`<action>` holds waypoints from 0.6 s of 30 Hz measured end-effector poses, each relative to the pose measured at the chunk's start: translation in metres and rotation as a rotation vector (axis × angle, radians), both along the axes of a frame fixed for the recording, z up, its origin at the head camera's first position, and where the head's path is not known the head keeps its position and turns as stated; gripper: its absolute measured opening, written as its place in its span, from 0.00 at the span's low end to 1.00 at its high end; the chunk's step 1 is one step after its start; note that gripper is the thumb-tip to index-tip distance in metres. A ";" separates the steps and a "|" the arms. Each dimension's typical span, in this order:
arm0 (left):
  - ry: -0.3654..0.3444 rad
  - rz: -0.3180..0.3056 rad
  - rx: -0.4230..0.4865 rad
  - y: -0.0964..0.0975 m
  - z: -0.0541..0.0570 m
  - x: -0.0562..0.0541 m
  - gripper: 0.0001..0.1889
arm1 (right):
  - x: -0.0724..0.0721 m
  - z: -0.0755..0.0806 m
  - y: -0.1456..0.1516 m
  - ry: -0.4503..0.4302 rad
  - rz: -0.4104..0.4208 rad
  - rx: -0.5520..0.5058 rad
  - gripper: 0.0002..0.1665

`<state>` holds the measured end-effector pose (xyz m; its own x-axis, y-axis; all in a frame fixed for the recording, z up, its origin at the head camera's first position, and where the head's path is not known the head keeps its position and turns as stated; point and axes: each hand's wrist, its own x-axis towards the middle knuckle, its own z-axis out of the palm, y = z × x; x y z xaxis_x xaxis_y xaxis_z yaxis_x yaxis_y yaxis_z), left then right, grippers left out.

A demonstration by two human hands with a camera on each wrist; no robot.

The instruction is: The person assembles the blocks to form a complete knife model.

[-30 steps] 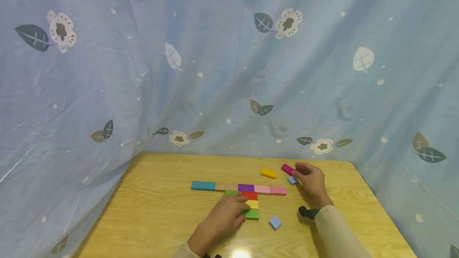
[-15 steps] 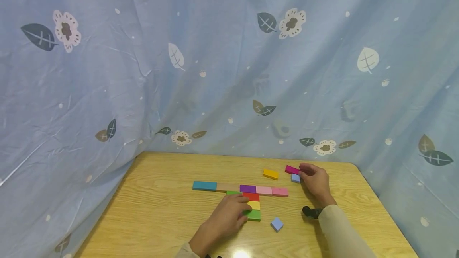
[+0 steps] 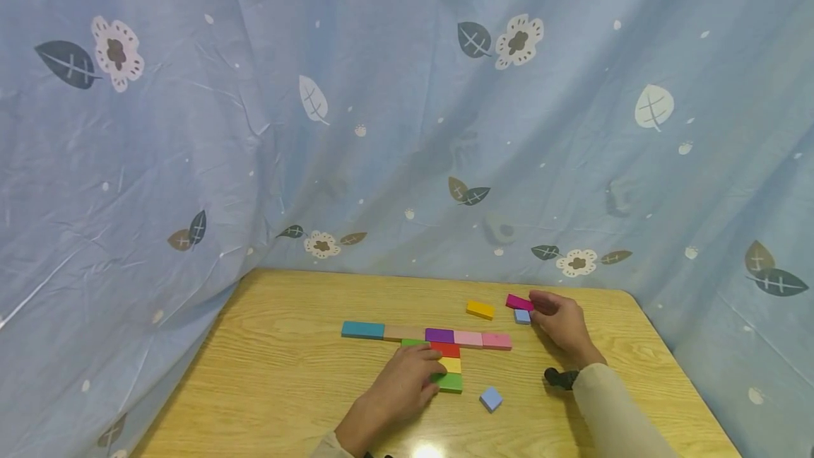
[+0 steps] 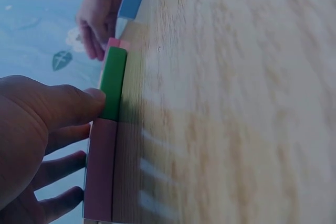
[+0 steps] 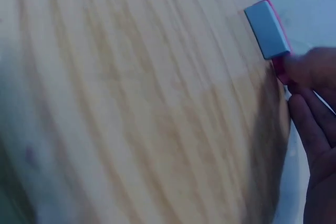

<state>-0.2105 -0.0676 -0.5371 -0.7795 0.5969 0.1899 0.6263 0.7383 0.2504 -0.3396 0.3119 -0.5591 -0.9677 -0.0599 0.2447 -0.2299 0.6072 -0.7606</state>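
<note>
In the head view my left hand [image 3: 403, 382] rests over a group of flat coloured blocks. Its thumb touches the end of a green block [image 4: 113, 85], and its other fingers spread beside a dull reddish block [image 4: 100, 169]. Red [image 3: 446, 350] and yellow [image 3: 452, 365] blocks show past the fingertips. At the back right, my right hand [image 3: 563, 324] is at the right end of a magenta block [image 3: 518, 302], fingers extended. A small blue block [image 3: 522, 316] lies against the magenta block's near side. The thumb overlaps the magenta block [image 5: 280, 71] in the right wrist view.
Behind the group runs a row of teal [image 3: 363, 330], wood-coloured [image 3: 400, 333], purple [image 3: 439, 335] and two pink blocks [image 3: 468, 339]. An orange block [image 3: 480, 309] lies farther back; another blue block [image 3: 491, 399] sits nearer. A patterned curtain [image 3: 381, 126] surrounds the table [image 3: 273, 373].
The magenta block and the small blue block by my right hand have turned, and now lie side by side. My left hand stays on the blocks. The view has shifted slightly.
</note>
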 end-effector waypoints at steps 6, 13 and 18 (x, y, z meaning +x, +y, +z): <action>-0.015 0.001 0.013 0.000 0.001 0.000 0.12 | 0.004 0.000 0.000 0.042 -0.047 -0.002 0.21; -0.009 0.002 0.015 0.000 0.001 0.001 0.12 | 0.024 0.013 0.016 0.048 -0.115 -0.077 0.20; -0.002 0.001 0.017 0.000 0.001 0.000 0.12 | 0.043 0.026 0.025 0.107 -0.066 -0.077 0.19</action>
<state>-0.2105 -0.0672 -0.5360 -0.7805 0.5928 0.1985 0.6251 0.7346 0.2640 -0.2963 0.3364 -0.5329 -0.9370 0.0261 0.3483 -0.2738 0.5642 -0.7789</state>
